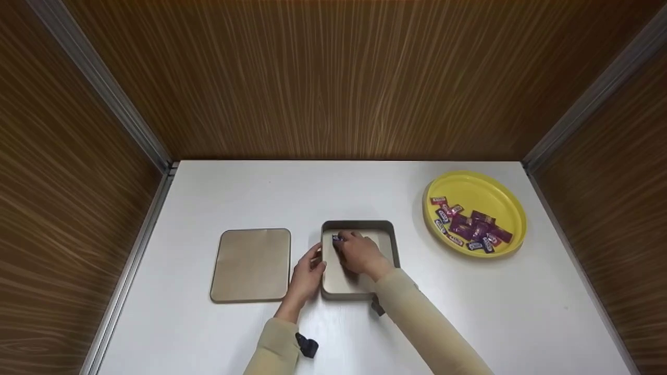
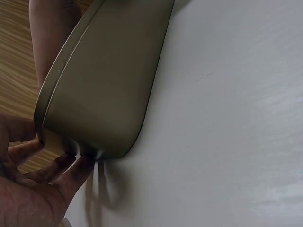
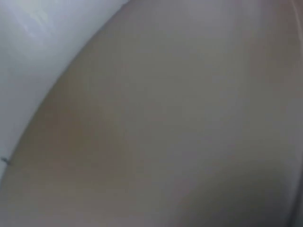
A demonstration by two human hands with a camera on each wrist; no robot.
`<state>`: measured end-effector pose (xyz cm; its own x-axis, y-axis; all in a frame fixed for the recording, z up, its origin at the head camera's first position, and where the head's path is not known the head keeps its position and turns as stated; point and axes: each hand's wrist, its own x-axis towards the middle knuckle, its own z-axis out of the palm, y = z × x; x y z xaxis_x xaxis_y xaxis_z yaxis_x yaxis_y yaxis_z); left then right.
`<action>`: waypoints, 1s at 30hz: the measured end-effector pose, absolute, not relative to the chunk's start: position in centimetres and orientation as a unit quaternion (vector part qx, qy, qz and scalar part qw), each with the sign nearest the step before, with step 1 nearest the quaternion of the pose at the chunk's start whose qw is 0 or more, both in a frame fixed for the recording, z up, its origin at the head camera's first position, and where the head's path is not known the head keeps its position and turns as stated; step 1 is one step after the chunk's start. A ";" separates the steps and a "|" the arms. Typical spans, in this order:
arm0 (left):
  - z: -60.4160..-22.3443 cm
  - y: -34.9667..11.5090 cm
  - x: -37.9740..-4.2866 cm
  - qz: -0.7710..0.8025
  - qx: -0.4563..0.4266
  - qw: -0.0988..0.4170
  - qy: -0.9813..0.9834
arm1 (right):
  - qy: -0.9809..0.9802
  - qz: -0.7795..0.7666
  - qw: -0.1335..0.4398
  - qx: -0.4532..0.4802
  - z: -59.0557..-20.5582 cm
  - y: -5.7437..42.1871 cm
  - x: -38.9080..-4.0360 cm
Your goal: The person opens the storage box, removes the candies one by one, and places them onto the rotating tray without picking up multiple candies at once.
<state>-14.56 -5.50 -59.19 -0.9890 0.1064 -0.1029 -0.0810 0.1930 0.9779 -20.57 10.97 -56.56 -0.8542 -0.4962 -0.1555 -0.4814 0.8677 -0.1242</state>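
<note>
Inside a shallow rectangular tin point(image 1: 359, 296), my right hand point(image 1: 360, 254) reaches toward the far left corner. It pinches a small dark-blue wrapped candy point(image 1: 337, 238) close over the tin's floor. My left hand point(image 1: 306, 277) touches the tin's left side from outside. In the left wrist view, the fingertips of that left hand point(image 2: 35, 184) rest against the tin's outer wall point(image 2: 104, 85) near one rounded end. The right wrist view is filled by a blurred beige surface, with neither the fingers nor the candy showing.
A flat, square, gold-beige lid point(image 1: 252, 265) lies on the white table point(image 1: 469, 323) left of the tin. At the back right stands a round yellow tray point(image 1: 484, 190) with several small wrapped candies and larger purple packets. Wood-grain panels point(image 1: 333, 78) enclose the back and sides.
</note>
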 end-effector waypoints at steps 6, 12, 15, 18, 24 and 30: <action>-59.0 -5.4 -14.6 0.634 0.000 0.079 0.769 | 0.961 -0.034 0.083 -0.261 -56.6 11.0 -20.5; -59.0 -5.5 -14.7 0.628 -0.004 0.073 0.775 | 0.960 -0.055 0.079 -0.264 -56.8 11.0 -20.6; -58.9 -5.5 -14.6 0.628 -0.008 0.076 0.775 | 0.959 -0.064 0.067 -0.267 -57.0 11.2 -20.8; -58.8 -5.5 -14.6 0.631 -0.009 0.079 0.772 | 0.958 -0.060 0.041 -0.276 -57.3 11.3 -20.9; -58.7 -5.4 -14.5 0.634 -0.008 0.077 0.769 | 0.958 -0.070 0.008 -0.280 -57.5 11.7 -20.9; -58.8 -5.4 -14.4 0.628 -0.011 0.081 0.774 | 0.956 -0.096 0.023 -0.275 -56.9 12.2 -20.6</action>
<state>-14.43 -5.36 -58.79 -0.9867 0.0836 -0.1391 -0.1188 0.2119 0.9700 -20.58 12.25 -56.90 -0.8475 -0.5307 0.0086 -0.5218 0.8301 -0.1967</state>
